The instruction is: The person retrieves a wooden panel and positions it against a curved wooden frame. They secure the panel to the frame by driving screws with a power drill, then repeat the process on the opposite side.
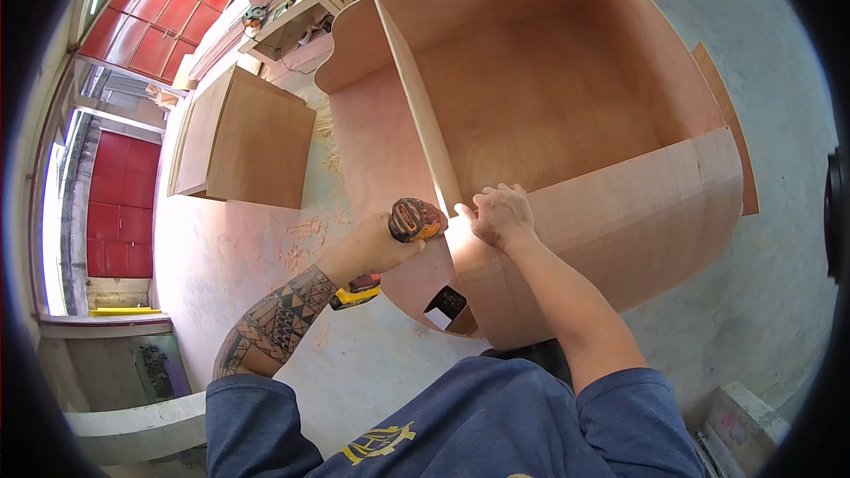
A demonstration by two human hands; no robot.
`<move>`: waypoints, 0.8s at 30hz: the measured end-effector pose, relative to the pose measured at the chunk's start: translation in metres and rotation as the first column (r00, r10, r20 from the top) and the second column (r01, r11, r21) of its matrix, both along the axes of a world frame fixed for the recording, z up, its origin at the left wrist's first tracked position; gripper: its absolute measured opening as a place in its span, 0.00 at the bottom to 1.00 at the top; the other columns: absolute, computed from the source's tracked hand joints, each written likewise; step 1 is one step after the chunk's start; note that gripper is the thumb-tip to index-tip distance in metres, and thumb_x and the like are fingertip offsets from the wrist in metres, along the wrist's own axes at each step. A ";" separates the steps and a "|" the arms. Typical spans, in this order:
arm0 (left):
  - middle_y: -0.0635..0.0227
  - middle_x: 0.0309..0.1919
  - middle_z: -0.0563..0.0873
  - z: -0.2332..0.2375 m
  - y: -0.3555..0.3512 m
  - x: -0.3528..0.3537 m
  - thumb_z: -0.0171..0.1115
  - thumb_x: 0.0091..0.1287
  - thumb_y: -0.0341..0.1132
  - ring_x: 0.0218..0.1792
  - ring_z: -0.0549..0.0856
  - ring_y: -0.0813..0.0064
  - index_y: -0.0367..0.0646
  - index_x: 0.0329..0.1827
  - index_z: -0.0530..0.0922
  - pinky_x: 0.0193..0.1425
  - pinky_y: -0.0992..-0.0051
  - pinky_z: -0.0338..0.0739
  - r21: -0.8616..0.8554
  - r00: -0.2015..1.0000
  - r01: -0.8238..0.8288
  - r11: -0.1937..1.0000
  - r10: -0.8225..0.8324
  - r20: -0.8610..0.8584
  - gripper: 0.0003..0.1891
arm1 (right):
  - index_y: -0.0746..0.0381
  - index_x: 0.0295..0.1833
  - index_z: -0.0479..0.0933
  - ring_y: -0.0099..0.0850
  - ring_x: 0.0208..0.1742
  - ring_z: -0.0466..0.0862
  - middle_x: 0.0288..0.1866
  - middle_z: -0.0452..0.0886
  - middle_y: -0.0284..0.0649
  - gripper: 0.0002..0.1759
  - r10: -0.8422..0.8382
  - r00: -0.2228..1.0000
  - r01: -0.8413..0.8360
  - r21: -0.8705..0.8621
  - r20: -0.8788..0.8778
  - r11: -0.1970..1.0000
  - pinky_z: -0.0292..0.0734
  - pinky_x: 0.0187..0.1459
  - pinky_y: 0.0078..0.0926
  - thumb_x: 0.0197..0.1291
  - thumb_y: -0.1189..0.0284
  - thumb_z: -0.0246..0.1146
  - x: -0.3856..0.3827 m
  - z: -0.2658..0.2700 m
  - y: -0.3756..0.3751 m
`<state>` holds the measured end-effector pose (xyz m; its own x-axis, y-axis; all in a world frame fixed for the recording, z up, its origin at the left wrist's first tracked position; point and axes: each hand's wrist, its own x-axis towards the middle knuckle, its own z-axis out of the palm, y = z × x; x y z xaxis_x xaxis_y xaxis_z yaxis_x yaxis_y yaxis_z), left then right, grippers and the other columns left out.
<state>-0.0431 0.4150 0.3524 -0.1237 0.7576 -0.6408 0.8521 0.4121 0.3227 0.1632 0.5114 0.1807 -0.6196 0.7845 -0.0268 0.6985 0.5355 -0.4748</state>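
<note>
My left hand (376, 239) is wrapped round an orange and black cordless drill (413, 219), whose yellow-edged battery shows below my wrist. The drill's front end points right, at the corner where an upright divider panel (416, 106) meets the curved front panel (611, 212) of a large plywood cabinet. A bright light falls on that joint. Just right of it, my right hand (502, 215) rests on the panel's top edge with its fingers bent over; what its fingertips hold, if anything, is hidden. A small open box (445, 308) sits at the cabinet's lower left end.
A smaller plywood box cabinet (259, 140) stands on the floor at the left, with wood shavings (305, 243) beside it. Behind is a workbench (297, 22) with tools. A loose board (728, 133) lies along the cabinet's right side. A concrete block (744, 425) is at the lower right.
</note>
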 end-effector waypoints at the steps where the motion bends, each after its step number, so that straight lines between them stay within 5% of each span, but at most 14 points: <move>1: 0.52 0.56 0.95 0.000 0.000 0.000 0.77 0.73 0.45 0.56 0.94 0.58 0.43 0.71 0.85 0.62 0.62 0.88 0.001 1.000 -0.002 1.000 0.002 -0.003 0.27 | 0.55 0.40 0.93 0.39 0.53 0.90 0.45 0.94 0.38 0.29 0.003 1.000 -0.003 -0.004 0.007 1.000 0.77 0.64 0.46 0.79 0.44 0.60 0.000 0.001 0.001; 4: 0.52 0.58 0.94 0.000 -0.001 0.003 0.77 0.73 0.45 0.59 0.93 0.58 0.44 0.72 0.84 0.64 0.62 0.86 -0.006 1.000 -0.012 1.000 0.012 -0.023 0.27 | 0.55 0.46 0.94 0.37 0.59 0.89 0.50 0.94 0.37 0.31 0.029 0.997 -0.024 -0.078 0.070 0.997 0.75 0.68 0.45 0.81 0.42 0.56 0.000 0.006 0.003; 6: 0.47 0.47 0.95 -0.004 -0.006 0.003 0.73 0.73 0.47 0.51 0.95 0.47 0.41 0.62 0.90 0.59 0.56 0.89 0.181 0.998 0.016 0.983 -0.026 0.051 0.22 | 0.55 0.46 0.94 0.37 0.59 0.89 0.50 0.94 0.37 0.31 0.027 0.997 -0.022 -0.080 0.071 0.997 0.75 0.68 0.45 0.82 0.42 0.56 0.000 0.006 0.004; 10: 0.48 0.46 0.95 0.013 -0.001 0.014 0.73 0.74 0.46 0.50 0.94 0.48 0.41 0.62 0.89 0.60 0.56 0.89 0.052 0.998 -0.055 0.997 0.054 0.016 0.21 | 0.54 0.46 0.94 0.36 0.59 0.89 0.50 0.94 0.37 0.31 0.029 0.997 -0.024 -0.074 0.072 0.997 0.76 0.67 0.44 0.82 0.42 0.56 -0.001 0.006 0.003; 13: 0.52 0.43 0.95 0.009 -0.001 0.012 0.73 0.75 0.46 0.41 0.95 0.55 0.40 0.61 0.89 0.52 0.58 0.90 0.031 0.995 -0.090 0.995 0.089 0.041 0.21 | 0.54 0.47 0.94 0.36 0.59 0.89 0.50 0.94 0.36 0.31 0.029 0.996 -0.023 -0.075 0.088 0.997 0.75 0.68 0.44 0.82 0.42 0.56 -0.001 0.004 0.004; 15: 0.63 0.39 0.93 0.009 0.000 0.012 0.74 0.77 0.47 0.28 0.89 0.75 0.42 0.69 0.83 0.35 0.70 0.87 -0.053 0.989 -0.132 0.990 0.135 0.061 0.24 | 0.54 0.47 0.94 0.36 0.59 0.89 0.50 0.94 0.36 0.31 0.033 0.995 -0.025 -0.083 0.094 0.996 0.75 0.68 0.44 0.82 0.42 0.55 -0.001 0.005 0.004; 24: 0.67 0.36 0.91 0.003 -0.002 0.010 0.74 0.78 0.47 0.27 0.87 0.78 0.45 0.71 0.82 0.33 0.72 0.87 -0.050 0.990 -0.136 0.989 0.138 0.038 0.25 | 0.55 0.40 0.92 0.38 0.55 0.89 0.46 0.93 0.36 0.30 0.004 1.000 -0.004 -0.027 0.023 1.000 0.77 0.65 0.45 0.81 0.43 0.59 0.000 -0.003 0.001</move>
